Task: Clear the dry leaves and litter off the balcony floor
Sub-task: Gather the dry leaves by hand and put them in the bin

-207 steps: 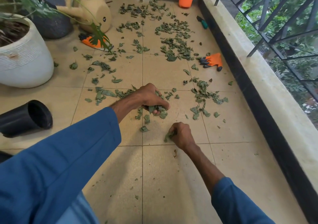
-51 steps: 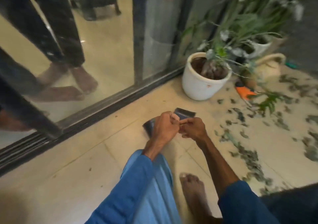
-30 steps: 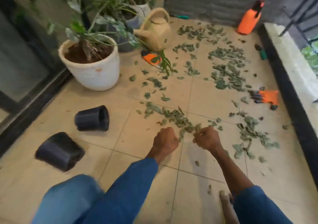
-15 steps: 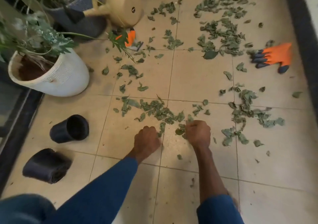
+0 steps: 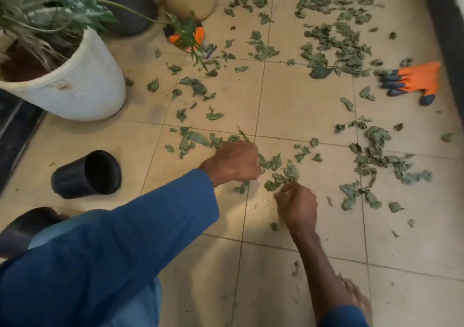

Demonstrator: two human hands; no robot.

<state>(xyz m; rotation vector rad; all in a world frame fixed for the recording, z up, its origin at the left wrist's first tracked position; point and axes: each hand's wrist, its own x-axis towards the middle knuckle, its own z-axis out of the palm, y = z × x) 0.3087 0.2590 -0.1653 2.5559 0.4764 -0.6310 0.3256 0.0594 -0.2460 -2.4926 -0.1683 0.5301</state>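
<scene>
Dim soft daylight, slight blur, edges warped

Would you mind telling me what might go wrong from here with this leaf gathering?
The dry leaves may crumble in the right hand, leaving crumbs. The left sleeve is near the black pot lying on its side and might roll it. The orange glove lies unused, so bare skin risks scratches.

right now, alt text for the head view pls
A person's left hand and right hand pick at dry leaves scattered over a tiled floor. A white plant pot, a tipped black pot and an orange glove sit nearby.
</scene>
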